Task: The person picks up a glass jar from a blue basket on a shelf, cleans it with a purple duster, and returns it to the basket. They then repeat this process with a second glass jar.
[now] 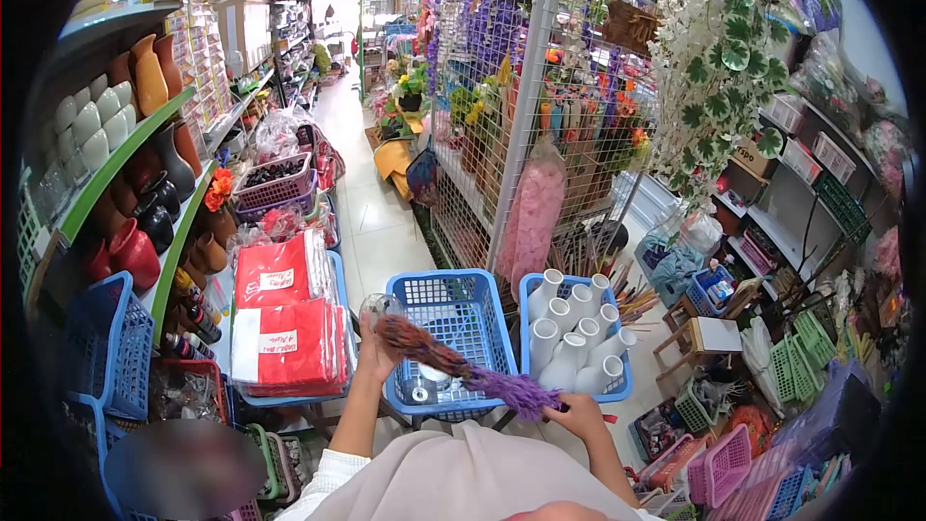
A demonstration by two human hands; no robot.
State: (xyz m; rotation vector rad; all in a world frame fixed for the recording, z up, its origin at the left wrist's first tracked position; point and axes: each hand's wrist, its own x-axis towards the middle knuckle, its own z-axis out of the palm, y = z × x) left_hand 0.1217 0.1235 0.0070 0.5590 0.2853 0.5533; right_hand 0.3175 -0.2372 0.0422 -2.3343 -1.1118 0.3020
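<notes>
A long bunch of dried flowers (pixel 439 359), rusty brown at one end and purple at the other, lies slantwise across the front of a blue plastic basket (pixel 500 304). My left hand (pixel 376 347) is closed round its brown end, beside a see-through thing (pixel 382 307) whose kind I cannot make out. At the purple end, my right hand (pixel 582 417) grips the tips with bent fingers. Inside the basket, below the bunch, sits a small white roll-like item (pixel 421 392).
Right of the basket, another blue basket (pixel 623 390) holds several white vases (pixel 564 359). Red-and-white packs (pixel 289 347) are stacked at the left. Shelves of pots (pixel 135 251) line the left side; a wire-grid rack (pixel 521 116) stands ahead, beside a tiled aisle (pixel 371 212).
</notes>
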